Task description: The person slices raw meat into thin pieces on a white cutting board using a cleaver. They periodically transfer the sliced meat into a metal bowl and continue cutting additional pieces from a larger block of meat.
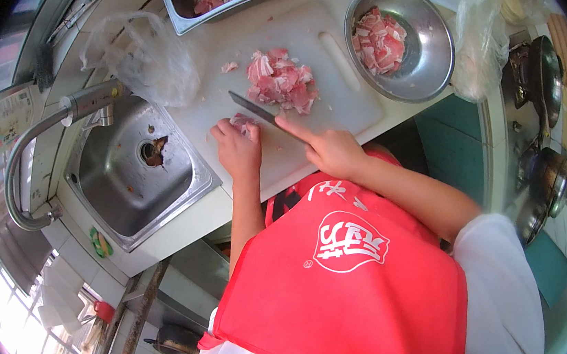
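My left hand [238, 149] presses a small piece of raw meat [243, 123] onto a white plastic cutting board [342, 111], fingers curled over it. In my right hand [335, 151] is a knife [255, 107], its index finger laid along the blade and its handle hidden in the grip. The blade lies just beyond the held piece, between it and a heap of sliced raw meat [283, 81]. A small scrap of meat [229, 67] sits left of the heap. More sliced meat [379, 41] fills one side of a round steel bowl [432, 47] at the board's far right.
A rectangular steel pan [177, 13] of meat stands at the back. Crumpled clear plastic bags lie beside the board [145, 59] and right of the bowl [477, 57]. To the left are a steel sink [112, 174] and a tap [92, 100]. Pans [542, 80] stand far right.
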Available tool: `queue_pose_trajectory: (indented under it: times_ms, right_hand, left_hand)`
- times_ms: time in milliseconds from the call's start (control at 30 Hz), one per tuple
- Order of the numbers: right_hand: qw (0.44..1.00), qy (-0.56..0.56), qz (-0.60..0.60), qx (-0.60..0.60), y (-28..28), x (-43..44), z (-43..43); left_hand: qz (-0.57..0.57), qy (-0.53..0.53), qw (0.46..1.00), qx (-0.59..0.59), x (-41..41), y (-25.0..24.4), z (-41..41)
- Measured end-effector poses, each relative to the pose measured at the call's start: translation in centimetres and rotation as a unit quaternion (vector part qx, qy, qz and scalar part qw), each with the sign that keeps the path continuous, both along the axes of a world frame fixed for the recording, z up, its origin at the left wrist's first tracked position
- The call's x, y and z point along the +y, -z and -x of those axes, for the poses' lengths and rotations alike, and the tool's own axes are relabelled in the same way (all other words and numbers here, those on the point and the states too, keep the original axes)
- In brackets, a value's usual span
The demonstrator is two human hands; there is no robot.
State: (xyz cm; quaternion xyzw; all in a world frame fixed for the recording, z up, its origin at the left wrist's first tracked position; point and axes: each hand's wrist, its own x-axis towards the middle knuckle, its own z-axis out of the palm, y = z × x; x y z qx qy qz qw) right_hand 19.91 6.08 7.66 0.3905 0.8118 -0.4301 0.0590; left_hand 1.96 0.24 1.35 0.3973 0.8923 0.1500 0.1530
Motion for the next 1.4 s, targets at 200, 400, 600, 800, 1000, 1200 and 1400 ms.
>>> queue_pose_trajectory:
  times_ms: [200, 400, 600, 800, 1000, 1200, 1400]
  right_hand:
    - [0.998, -0.016, -0.011, 0.057, 0.8, -1.0, 2.2]
    - [0.996, -0.059, 0.053, -0.037, -0.6, -0.1, 3.7]
    - [0.998, 0.004, -0.051, 0.042, 2.0, -1.2, 4.5]
    - [0.997, 0.045, -0.067, 0.007, 0.5, 1.5, 3.8]
    - [0.999, -0.008, -0.025, -0.03, -1.2, 0.6, 1.7]
    - [0.999, -0.029, -0.013, -0.014, 1.1, -1.6, 1.9]
    - [0.997, 0.042, -0.04, 0.04, 2.9, 0.8, 4.1]
  left_hand:
    - [-0.026, -0.002, 1.0, -0.005, -0.3, 1.1, -0.1]
    - [-0.008, -0.012, 1.0, -0.01, -0.6, 1.6, 0.0]
    - [-0.012, -0.009, 1.0, -0.019, -0.3, 1.3, -0.1]
    - [-0.013, -0.016, 1.0, -0.021, -0.3, 1.1, 0.0]
    - [-0.016, -0.027, 0.999, -0.024, -0.2, 0.8, -0.2]
    - [-0.028, -0.037, 0.999, -0.008, -0.4, 1.6, -0.2]
    - [-0.059, -0.013, 0.998, 0.014, -0.7, 1.9, 0.0]
